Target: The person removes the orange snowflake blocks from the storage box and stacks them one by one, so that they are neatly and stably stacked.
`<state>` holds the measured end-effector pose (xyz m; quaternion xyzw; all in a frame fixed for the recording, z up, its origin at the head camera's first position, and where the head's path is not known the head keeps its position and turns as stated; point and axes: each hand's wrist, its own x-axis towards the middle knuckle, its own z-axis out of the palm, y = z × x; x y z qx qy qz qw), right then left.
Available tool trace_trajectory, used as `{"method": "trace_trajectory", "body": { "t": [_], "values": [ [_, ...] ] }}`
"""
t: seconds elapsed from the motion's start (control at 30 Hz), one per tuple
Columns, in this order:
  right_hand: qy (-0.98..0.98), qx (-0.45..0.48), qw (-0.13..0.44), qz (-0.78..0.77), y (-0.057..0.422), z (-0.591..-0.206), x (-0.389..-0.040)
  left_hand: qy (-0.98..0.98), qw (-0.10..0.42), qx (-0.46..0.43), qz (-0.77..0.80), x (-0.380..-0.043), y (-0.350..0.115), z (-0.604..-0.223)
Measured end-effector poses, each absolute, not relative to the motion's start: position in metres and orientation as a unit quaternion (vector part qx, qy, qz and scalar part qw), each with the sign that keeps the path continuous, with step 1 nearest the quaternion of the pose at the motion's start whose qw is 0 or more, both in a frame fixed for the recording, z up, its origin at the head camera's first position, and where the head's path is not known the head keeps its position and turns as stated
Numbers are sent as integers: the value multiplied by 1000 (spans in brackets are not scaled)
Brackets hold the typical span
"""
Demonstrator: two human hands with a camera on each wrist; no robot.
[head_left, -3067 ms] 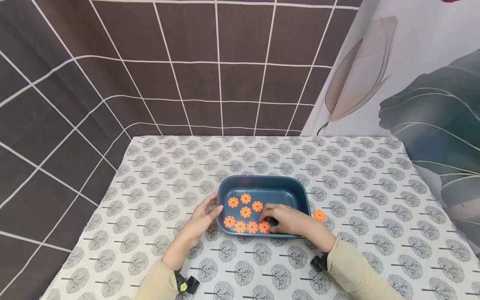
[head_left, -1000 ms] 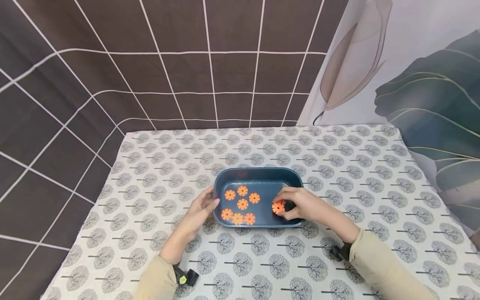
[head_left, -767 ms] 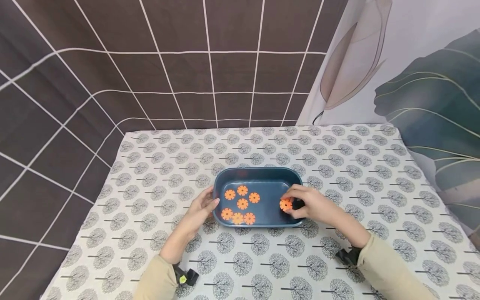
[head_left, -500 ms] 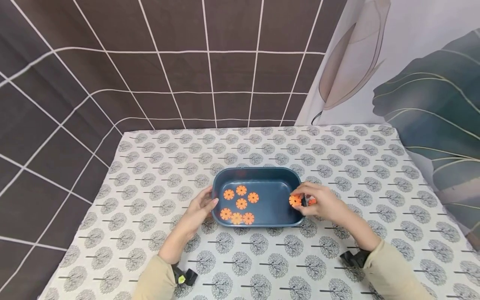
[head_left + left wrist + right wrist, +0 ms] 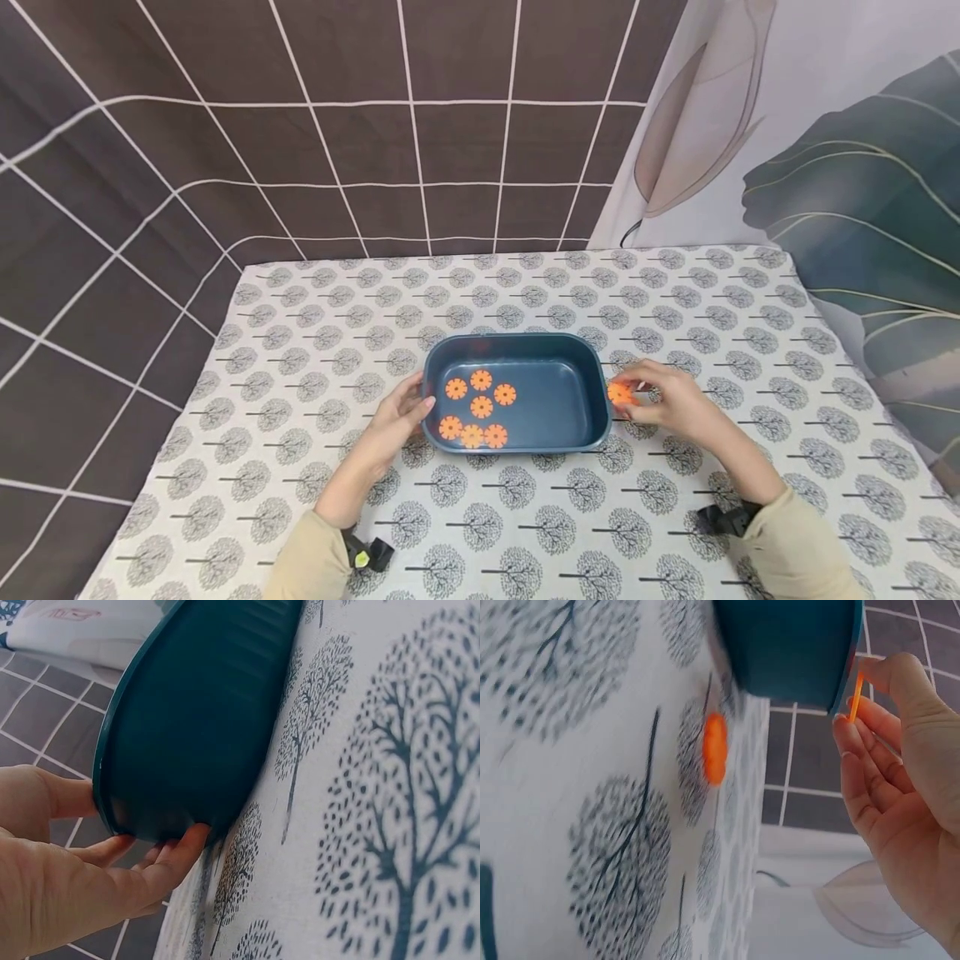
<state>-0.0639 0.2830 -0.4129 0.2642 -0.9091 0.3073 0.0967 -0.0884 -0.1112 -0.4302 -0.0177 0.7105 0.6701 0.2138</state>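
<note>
A dark blue rectangular plastic bin stands on the table. Its left end is held by my left hand, the thumb at the rim and the fingertips against the outer wall. Several flat orange notched discs, flower-shaped, lie in the left half of the bin. Just past the right end, my right hand pinches another orange notched disc between thumb and fingers, seen edge-on in the right wrist view. Below it on the cloth rests a blurred orange disc, mostly hidden in the head view.
A white cloth with grey tree prints covers the table. Behind it hangs a dark gridded curtain, with a pale leaf-patterned curtain at the right. Each wrist wears a black strap with a small camera.
My right hand has lifted one orange disc from the bin floor and carried it rightward over the rim, outside the bin. The left hand has stayed at the bin's left end.
</note>
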Motion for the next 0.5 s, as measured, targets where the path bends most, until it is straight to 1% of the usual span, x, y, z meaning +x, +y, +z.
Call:
{"method": "trace_trajectory", "body": {
  "t": [0.13,0.27,0.37,0.5],
  "values": [
    [-912,270,104,292,290,-418,-65,710,213,-18,671,-89,-112,-431],
    [-916,266,101,283,295,-425,-66,711,214,-19,669,-89,-112,-432],
    [-924,258,85,270,297,-429,-67,712,216,-23,668,-89,-112,-432],
    [-940,242,44,237,299,-433,-66,711,215,-24,669,-88,-112,-431]
  ]
}}
